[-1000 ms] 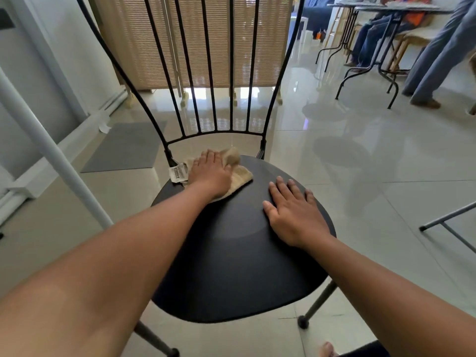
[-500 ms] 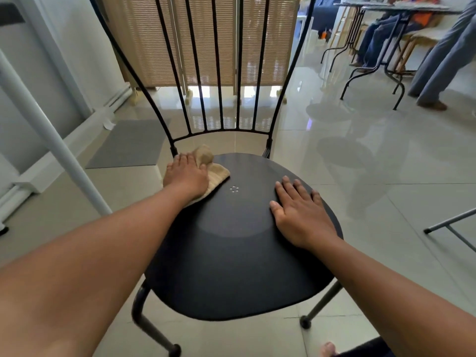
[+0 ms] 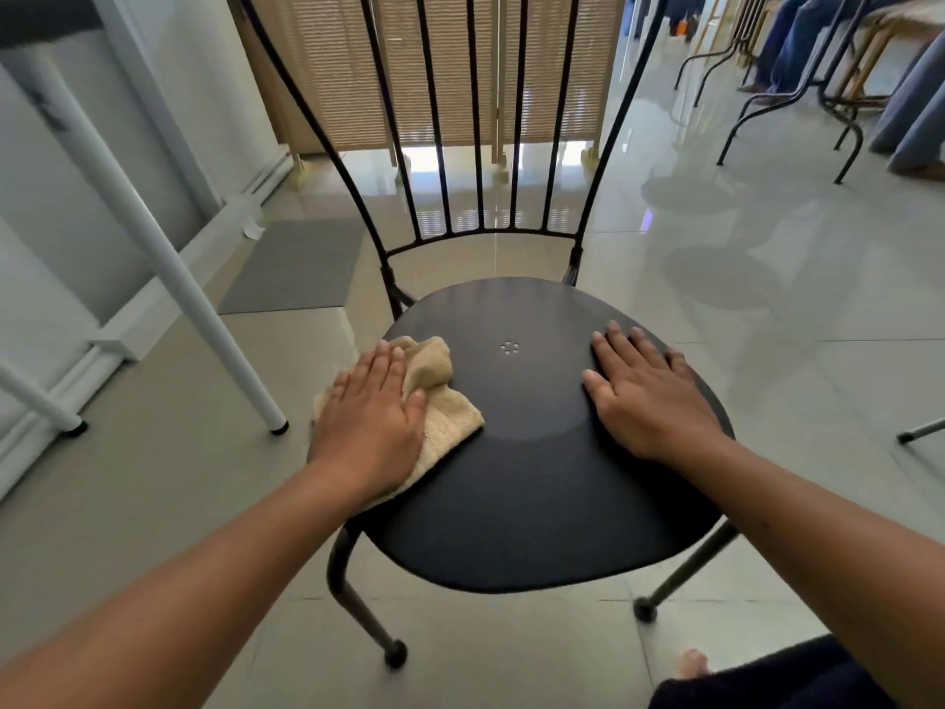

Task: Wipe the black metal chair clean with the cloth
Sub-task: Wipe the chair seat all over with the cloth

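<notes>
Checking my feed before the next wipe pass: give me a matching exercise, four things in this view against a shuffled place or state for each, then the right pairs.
Things:
1. cloth
2. left hand
3. right hand
4. grey mat

Places or states:
A. flat on the bare chair seat, right side
B. on the floor, left of the chair
C. beige and bunched, at the seat's left edge
D. pressing down on the cloth

Pairs: 1-C, 2-D, 3-A, 4-B.

Top of chair back (image 3: 474,120) cut off by upper edge, cloth (image 3: 452,419) partly hidden under left hand (image 3: 373,427)
</notes>
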`<action>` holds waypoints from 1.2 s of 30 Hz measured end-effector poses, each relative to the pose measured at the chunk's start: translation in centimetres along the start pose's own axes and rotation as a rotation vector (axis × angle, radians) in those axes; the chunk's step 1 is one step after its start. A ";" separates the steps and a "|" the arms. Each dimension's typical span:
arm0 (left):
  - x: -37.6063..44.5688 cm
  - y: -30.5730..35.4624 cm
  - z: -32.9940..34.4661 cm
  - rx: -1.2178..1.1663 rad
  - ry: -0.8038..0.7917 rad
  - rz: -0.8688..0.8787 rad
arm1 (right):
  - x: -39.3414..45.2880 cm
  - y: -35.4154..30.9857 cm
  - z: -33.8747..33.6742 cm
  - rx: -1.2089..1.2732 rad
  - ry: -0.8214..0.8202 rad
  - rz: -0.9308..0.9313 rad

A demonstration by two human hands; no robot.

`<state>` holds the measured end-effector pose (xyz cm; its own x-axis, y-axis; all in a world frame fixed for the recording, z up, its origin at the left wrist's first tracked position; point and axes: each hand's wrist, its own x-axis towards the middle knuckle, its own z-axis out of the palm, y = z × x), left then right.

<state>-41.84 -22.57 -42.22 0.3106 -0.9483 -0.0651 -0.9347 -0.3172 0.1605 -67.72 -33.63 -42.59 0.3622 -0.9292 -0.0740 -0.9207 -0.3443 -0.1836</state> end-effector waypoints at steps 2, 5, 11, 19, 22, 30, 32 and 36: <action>0.8 -0.1 0.2 0.002 0.005 -0.019 | 0.0 -0.1 0.1 -0.002 0.007 0.001; 3.6 0.8 0.2 0.007 0.003 -0.054 | -0.1 -0.3 0.0 -0.001 0.011 0.000; 6.3 6.4 0.8 -0.012 0.002 -0.028 | -0.2 -0.2 -0.2 0.015 0.008 -0.005; -0.3 6.0 1.4 -0.015 -0.006 0.145 | -0.3 0.0 -0.1 0.058 0.038 -0.006; 1.5 3.0 0.5 0.017 0.010 0.063 | -0.4 -0.1 0.0 0.059 0.040 -0.008; 8.3 2.7 0.0 0.018 0.020 -0.073 | -0.1 0.1 0.1 0.066 0.054 -0.014; 6.8 3.6 0.4 0.023 0.007 -0.002 | -0.1 0.2 0.1 0.067 0.046 -0.020; 1.4 3.7 0.7 0.010 -0.003 0.120 | -0.1 0.2 0.1 0.051 0.046 -0.018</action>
<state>-45.00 -25.04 -42.45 0.1962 -0.9793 -0.0491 -0.9667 -0.2016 0.1576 -67.90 -33.61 -42.72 0.3704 -0.9285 -0.0250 -0.9051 -0.3548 -0.2342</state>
